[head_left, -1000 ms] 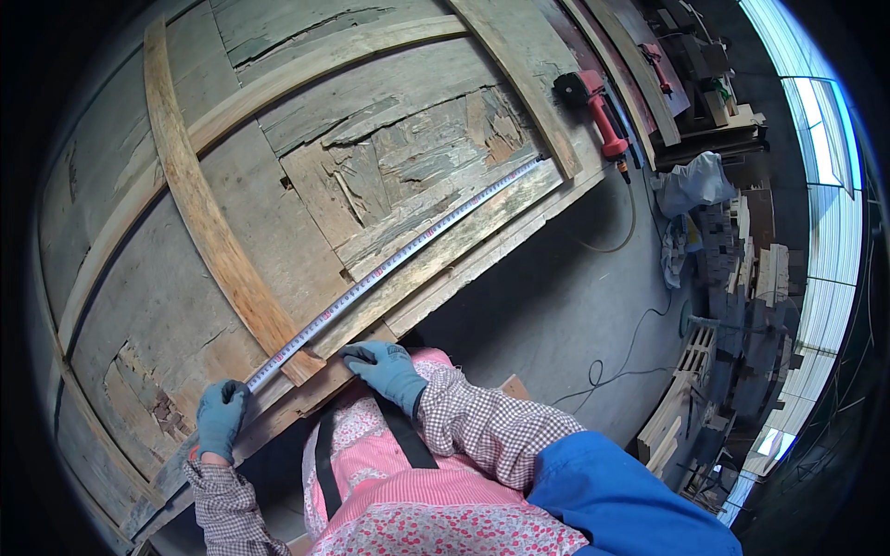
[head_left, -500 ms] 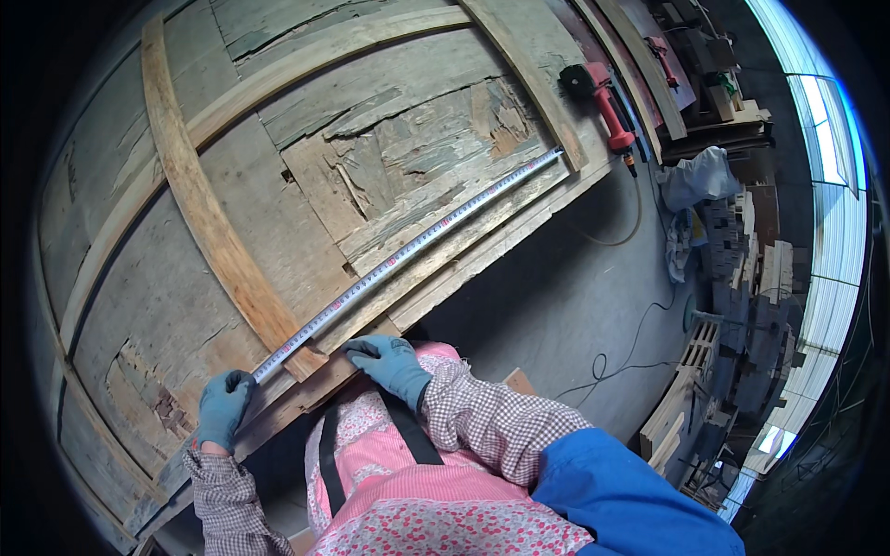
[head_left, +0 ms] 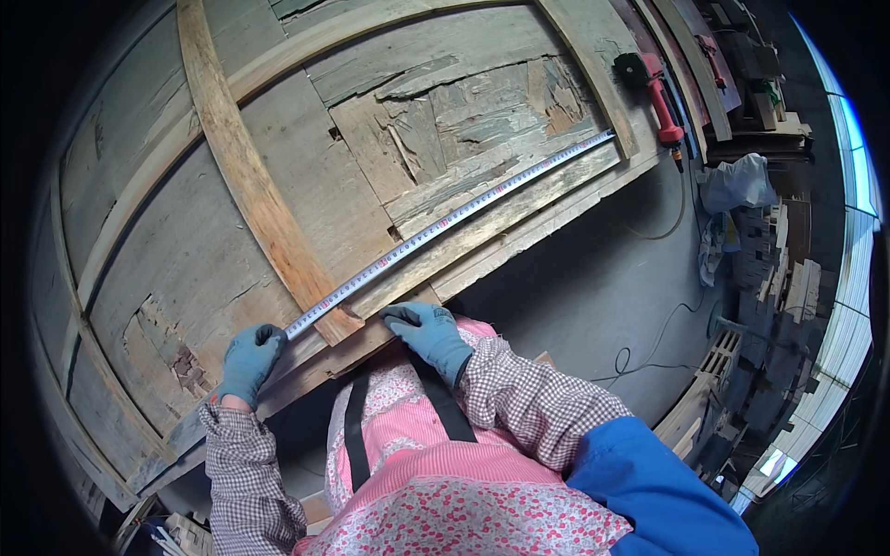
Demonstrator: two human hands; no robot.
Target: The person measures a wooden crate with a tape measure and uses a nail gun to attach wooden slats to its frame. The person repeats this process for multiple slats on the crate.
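My left hand (head_left: 252,363), in a blue work glove, is closed on the near end of a tape measure (head_left: 445,222). Whatever lies inside that fist is hidden. The white blade runs diagonally along a long wooden strip (head_left: 482,239) at the panel's near edge, reaching a crosswise batten (head_left: 593,79) at the far right. Close to my left hand, the blade passes over the end of another batten (head_left: 269,222). My right hand (head_left: 431,341), gloved alike, has its fingers curled against the edge board (head_left: 357,352), thumb and forefinger together.
The large worn wooden panel (head_left: 278,139) has splintered, peeling patches. A red-and-black power tool (head_left: 660,102) lies at its far right corner, with a hose (head_left: 683,208) hanging down. Beyond stand a white sack (head_left: 737,185) and stacked wood (head_left: 788,287). A dark cable (head_left: 640,363) crosses the floor.
The whole view has shifted, so panel, tape and hands appear farther right and a little higher. Both hands keep nearly the same places along the panel edge.
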